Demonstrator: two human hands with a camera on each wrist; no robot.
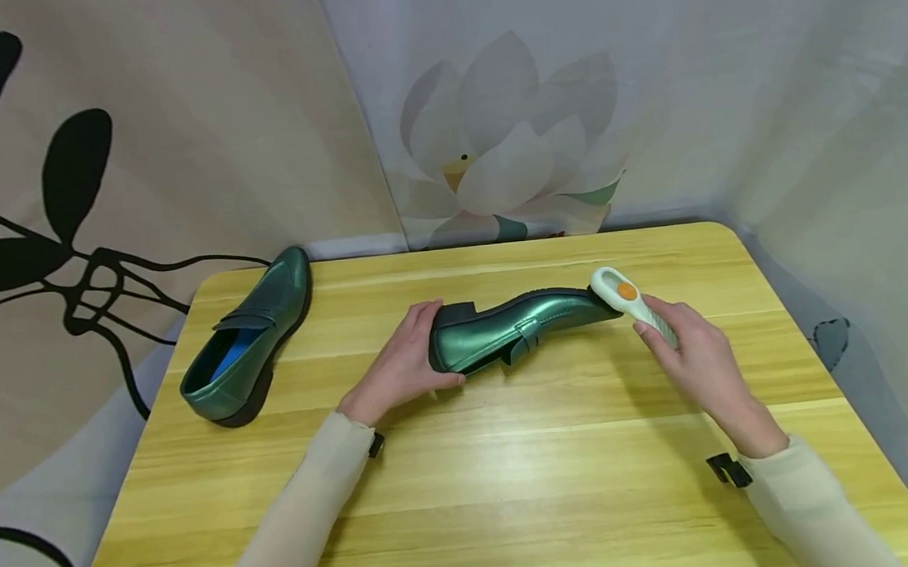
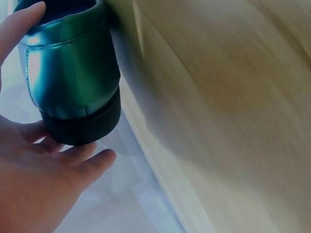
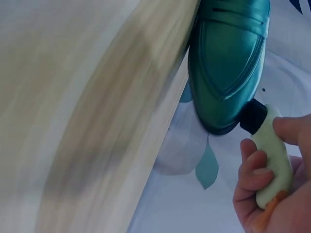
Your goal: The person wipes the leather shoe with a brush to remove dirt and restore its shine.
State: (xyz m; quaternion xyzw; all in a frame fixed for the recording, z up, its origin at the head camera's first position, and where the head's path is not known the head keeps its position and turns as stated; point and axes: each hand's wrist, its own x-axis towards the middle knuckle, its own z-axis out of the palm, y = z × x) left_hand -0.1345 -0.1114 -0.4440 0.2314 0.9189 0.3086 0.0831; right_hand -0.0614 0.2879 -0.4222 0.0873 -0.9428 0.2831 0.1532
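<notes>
A shiny green loafer (image 1: 482,332) lies tipped on its side over the table, its black sole facing away and its toe pointing right. My left hand (image 1: 406,358) grips it by the heel, thumb near the opening and fingers by the black heel block (image 2: 82,127). In my right hand (image 1: 700,354) is a small shoe brush with a pale green-white handle (image 3: 273,158) and an orange button (image 1: 627,291). Its black head (image 3: 253,116) meets the side of the loafer's toe (image 3: 218,114) in the right wrist view.
The matching green loafer (image 1: 263,311), with a blue insole, stands upright at the table's left edge, toe toward the back. Beneath is a light wooden table (image 1: 506,482). Behind it hangs a pale curtain (image 1: 680,100) printed with a large flower.
</notes>
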